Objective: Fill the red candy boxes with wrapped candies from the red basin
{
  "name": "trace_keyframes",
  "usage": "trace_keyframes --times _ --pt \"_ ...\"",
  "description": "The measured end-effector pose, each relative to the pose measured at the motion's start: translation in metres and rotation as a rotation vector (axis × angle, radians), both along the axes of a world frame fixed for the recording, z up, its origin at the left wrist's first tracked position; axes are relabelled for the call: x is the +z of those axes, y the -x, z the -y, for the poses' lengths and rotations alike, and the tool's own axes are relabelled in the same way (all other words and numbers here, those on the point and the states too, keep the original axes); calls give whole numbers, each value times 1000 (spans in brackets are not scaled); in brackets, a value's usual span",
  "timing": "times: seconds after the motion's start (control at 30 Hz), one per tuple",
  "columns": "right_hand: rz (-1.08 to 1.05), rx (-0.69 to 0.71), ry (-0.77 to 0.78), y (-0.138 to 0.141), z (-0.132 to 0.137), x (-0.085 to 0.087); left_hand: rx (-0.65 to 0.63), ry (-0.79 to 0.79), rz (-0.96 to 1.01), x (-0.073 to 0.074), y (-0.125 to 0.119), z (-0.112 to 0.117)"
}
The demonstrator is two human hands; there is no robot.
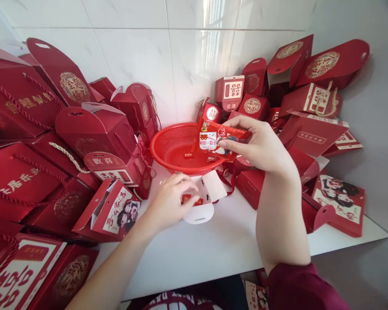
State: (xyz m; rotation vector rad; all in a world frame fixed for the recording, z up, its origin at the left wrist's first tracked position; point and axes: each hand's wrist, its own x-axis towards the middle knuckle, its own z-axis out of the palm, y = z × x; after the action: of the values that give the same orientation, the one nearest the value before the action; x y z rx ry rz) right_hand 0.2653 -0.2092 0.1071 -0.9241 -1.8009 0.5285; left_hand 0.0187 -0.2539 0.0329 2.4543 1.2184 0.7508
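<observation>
My right hand (255, 140) pinches a printed red snack packet (210, 140) between thumb and fingers, above the right rim of a red plastic basket (168, 161). A few small red wrapped pieces (189, 155) lie inside that basket. In front of it on the table stands a small open gift box (210, 187), its white inside facing up and its flaps spread. Red wrapped pieces (197, 201) show in the box. My left hand (173, 198) is at the box's left side, fingers curved with a gap to the thumb; it partly covers the box.
Many red gift boxes (100, 125) with cord handles are stacked on the left. More red boxes (317, 133) pile up on the right, some near the edge of the white table (194, 249). A tiled wall (200, 56) stands behind. Red ribbon (232, 183) lies beside the open box.
</observation>
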Motion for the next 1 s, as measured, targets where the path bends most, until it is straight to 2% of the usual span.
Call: trace_keyframes --times 0.2,0.33,0.47,0.67,0.87,1.0 --pt "30 -2 -19 2 3 2 -45 -13 -176 -29 12 37" --pt "38 2 -22 3 7 4 -46 -208 -155 -48 16 51" --pt "50 1 -45 3 11 7 -61 -372 -88 -61 18 62" --pt "82 -43 -29 1 11 7 -82 -469 -9 -65 17 71" --pt "109 -94 -51 4 2 0 -72 -400 -38 -64 16 69" --pt "73 -100 -66 8 -2 -2 -4 -369 -94 -68 17 67"
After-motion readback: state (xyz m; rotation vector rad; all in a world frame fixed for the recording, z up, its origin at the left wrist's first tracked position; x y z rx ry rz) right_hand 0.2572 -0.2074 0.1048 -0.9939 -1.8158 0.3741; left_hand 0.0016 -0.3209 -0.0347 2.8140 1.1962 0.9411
